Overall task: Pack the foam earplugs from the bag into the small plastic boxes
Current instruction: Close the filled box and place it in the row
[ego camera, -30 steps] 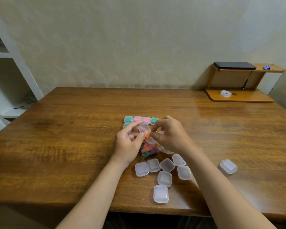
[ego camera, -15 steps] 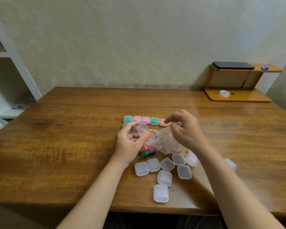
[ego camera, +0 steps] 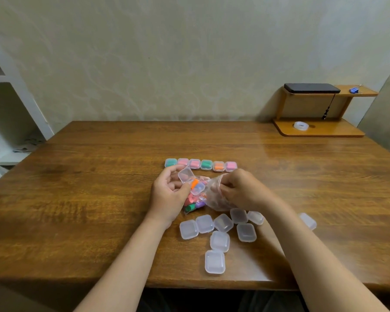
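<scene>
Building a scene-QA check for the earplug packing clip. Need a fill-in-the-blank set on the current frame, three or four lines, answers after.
1. The row of filled boxes beyond the hands counts ___ boxes.
2. The left hand holds an open box whose earplug is ___ in colour.
3. The roll of tape lies on the ___ level of the wooden stand.

Missing words: six; orange; lower.
</scene>
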{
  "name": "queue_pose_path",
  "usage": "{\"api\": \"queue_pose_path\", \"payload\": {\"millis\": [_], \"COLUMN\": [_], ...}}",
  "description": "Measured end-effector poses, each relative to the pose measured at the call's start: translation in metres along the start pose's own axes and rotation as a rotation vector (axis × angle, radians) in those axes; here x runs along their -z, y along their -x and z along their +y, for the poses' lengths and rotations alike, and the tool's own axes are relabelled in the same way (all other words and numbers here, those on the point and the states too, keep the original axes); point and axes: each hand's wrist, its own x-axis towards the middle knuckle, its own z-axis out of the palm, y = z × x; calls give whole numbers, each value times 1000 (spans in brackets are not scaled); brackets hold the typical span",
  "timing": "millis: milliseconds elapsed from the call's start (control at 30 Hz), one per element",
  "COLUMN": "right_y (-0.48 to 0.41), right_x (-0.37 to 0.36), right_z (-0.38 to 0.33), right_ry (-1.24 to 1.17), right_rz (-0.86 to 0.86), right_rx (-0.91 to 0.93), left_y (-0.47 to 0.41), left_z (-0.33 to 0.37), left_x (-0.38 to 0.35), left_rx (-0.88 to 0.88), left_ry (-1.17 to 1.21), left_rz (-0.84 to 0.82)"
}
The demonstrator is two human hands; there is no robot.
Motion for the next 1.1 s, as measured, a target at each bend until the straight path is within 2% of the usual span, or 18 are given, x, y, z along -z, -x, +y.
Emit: {"api": "queue_pose_path", "payload": {"millis": [667,1100], "right_y": [-11,-4], "right_x": [-13,-3], "right_z": [-7,6], "right_ry": [52,16], "right_rz": [-57,43], "right_rx": [-27,-43], "left_y": [-2,-3], "left_z": [-3,-5], "left_x": [0,0], "left_rx": [-29,-37], "left_ry": [-38,-83], "left_rz": [-11,-7]}}
